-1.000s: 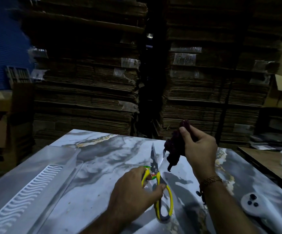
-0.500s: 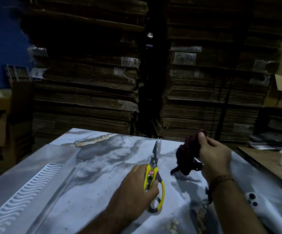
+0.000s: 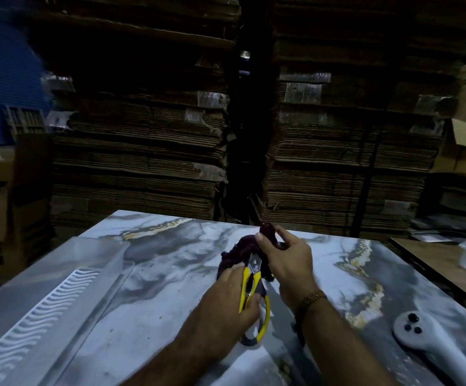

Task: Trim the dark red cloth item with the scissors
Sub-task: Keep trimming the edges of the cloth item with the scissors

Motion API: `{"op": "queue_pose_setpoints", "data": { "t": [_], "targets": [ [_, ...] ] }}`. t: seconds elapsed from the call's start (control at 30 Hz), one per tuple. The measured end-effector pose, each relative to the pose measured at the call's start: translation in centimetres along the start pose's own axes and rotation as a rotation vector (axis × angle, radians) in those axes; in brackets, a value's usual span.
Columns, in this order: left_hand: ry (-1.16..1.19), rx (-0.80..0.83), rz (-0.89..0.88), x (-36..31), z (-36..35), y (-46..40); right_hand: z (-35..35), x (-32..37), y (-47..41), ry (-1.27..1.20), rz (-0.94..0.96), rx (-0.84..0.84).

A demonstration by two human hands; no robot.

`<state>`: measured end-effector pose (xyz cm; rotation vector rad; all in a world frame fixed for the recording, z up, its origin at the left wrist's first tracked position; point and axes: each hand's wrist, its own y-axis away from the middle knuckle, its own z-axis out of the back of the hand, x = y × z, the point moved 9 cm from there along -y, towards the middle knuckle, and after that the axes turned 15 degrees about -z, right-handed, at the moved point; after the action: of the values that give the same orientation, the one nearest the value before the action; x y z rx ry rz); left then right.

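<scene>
Big stacks of flattened cardboard fill the back, with a marble-look surface in front of them. A white handheld device lies on it at the right. The right hand pinches the dark red cloth just above the surface, the left hand grips the yellow-handled scissors, blades up in the cloth.
</scene>
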<state>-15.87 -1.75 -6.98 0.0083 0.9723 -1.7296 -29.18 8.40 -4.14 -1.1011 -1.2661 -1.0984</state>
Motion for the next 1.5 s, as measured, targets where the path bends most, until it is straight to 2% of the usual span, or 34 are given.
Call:
{"op": "queue_pose_setpoints", "data": {
  "t": [0.13,0.27,0.5,0.63,0.77,0.83,0.93,1.1,1.2,1.3,1.4,1.5],
  "targets": [
    [-0.045,0.039,-0.015,-0.4,-0.3,0.0,0.2,0.0,0.1,-0.153,-0.182,-0.002],
    [-0.039,0.063,-0.035,-1.1,-0.2,0.0,0.7,-0.3,-0.3,-0.223,-0.259,-0.02],
    [-0.027,0.086,-0.108,-2.5,-0.6,0.1,4.8,2.2,-1.8,-0.275,-0.086,-0.147],
    [0.009,0.015,-0.048,-1.0,-0.3,0.1,5.2,2.1,-1.6,-0.199,-0.048,-0.062],
    [0.06,-0.055,0.017,-0.4,0.4,0.1,1.7,1.5,0.1,-0.07,-0.073,0.154],
    [0.085,-0.081,0.057,0.0,0.5,0.4,-0.3,0.4,1.1,0.012,-0.079,0.193],
    [-0.002,-0.052,0.038,-0.4,0.4,0.7,-0.7,-0.4,1.6,0.024,-0.106,0.092],
    [-0.002,-0.048,0.006,-1.1,0.2,0.3,0.7,-0.4,0.8,-0.161,-0.21,0.008],
    [0.203,-0.018,0.099,-0.2,-0.5,0.5,2.3,0.0,-0.3,-0.267,-0.179,-0.087],
    [0.677,-0.022,0.299,0.8,-1.3,0.8,4.4,0.3,-1.6,-0.389,-0.154,-0.119],
    [1.12,-0.1,0.461,1.8,-0.8,0.9,3.3,-1.1,-1.8,-0.385,-0.252,0.055],
    [1.431,-0.027,0.496,1.8,-0.5,1.0,1.0,-2.2,-1.0,-0.332,-0.326,0.207]
  ]
}}
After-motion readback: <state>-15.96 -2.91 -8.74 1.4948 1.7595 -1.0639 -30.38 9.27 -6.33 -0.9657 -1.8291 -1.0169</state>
